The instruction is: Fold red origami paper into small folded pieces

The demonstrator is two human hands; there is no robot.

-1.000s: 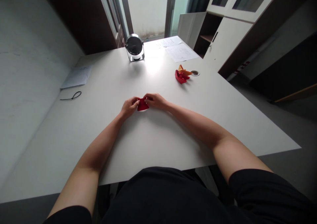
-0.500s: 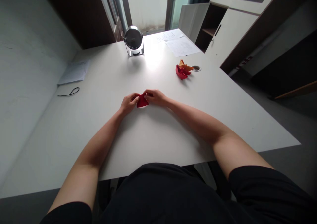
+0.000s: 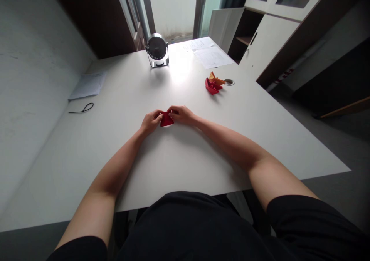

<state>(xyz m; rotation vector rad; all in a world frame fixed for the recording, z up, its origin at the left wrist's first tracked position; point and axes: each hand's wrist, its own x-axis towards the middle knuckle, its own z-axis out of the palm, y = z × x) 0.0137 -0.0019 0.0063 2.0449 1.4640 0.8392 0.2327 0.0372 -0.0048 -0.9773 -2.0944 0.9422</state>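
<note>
A small piece of folded red paper is held between both hands, just above or against the white table. My left hand pinches its left edge with thumb and fingers. On the opposite edge, my right hand has a similar pinch. The paper flares wider toward me, and its upper corners are partly covered by fingertips. Farther off to the right sit folded paper shapes, one red and one orange, touching or overlapping each other.
The white table has a round fan-like device at its back. Printed sheets lie at the far right, near a round cable hole. By the left wall are a paper stack and a black cable tie.
The whole view has shifted slightly, so things appear a little lower. Both hands keep their pinch on the red paper, with hardly any visible movement.
</note>
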